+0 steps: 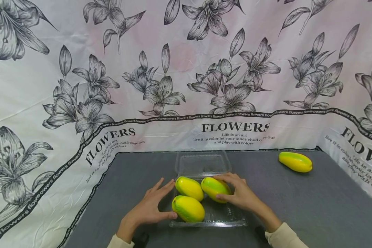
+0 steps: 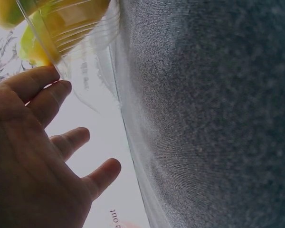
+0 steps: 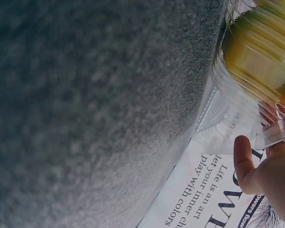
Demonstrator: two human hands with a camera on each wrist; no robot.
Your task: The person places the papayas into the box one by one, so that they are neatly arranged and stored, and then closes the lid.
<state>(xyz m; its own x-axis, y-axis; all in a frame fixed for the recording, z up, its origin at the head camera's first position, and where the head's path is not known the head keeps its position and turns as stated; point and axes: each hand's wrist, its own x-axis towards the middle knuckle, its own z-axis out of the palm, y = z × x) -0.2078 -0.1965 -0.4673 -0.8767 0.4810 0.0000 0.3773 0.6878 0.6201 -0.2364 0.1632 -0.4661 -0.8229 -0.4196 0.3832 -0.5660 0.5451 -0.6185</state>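
Observation:
A clear plastic clamshell box (image 1: 217, 217) lies with its lid folded back, holding three yellow-green fruits shaped like mangoes. My right hand (image 1: 240, 193) grips the right fruit (image 1: 212, 187) inside the box, fingers over its far side and thumb on its near side. At the box's left side my left hand (image 1: 150, 206) is spread, its fingertips by the rim and the upper-left fruit (image 1: 187, 187). The left thumb tip is right at the lower-left fruit (image 1: 189, 210). In the left wrist view, the left fingers (image 2: 50, 102) are fairly straight against the clear wall.
The lid (image 1: 201, 163) lies at the back of the box. Another yellow-green fruit (image 1: 295, 162) lies alone on the grey cloth (image 1: 297, 199) at the far right. A white flower-print curtain (image 1: 173, 134) rises behind the table and along its sides.

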